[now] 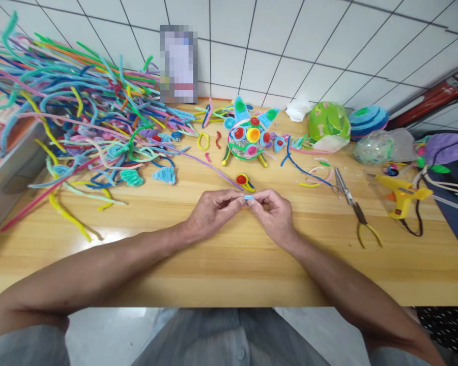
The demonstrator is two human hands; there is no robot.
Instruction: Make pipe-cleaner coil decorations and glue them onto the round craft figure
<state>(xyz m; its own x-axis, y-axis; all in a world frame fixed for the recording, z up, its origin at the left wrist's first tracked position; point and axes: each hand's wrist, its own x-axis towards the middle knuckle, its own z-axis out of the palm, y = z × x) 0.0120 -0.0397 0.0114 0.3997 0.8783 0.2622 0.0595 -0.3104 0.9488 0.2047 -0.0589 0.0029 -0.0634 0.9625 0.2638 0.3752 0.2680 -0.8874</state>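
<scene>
1 short, narrow, light-blue piece [249, 197], partly covered, is positioned over the surface [221, 272], near the red-and-yellow part [241, 179]. Left grip [215, 213] and right grip [274, 216] are clamped on its opposite ends.

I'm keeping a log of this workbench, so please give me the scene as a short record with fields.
Left hand: pinching a small light-blue piece
Right hand: pinching the same piece
Just beyond the hands: yellow-edged piece with a red centre
Farther back: colourful figure with blue-and-green ears
Left side: tangled pile of fuzzy stems
Right side: scissors, yellow-handled pliers, yellow glue gun
Surface: light wooden table
</scene>
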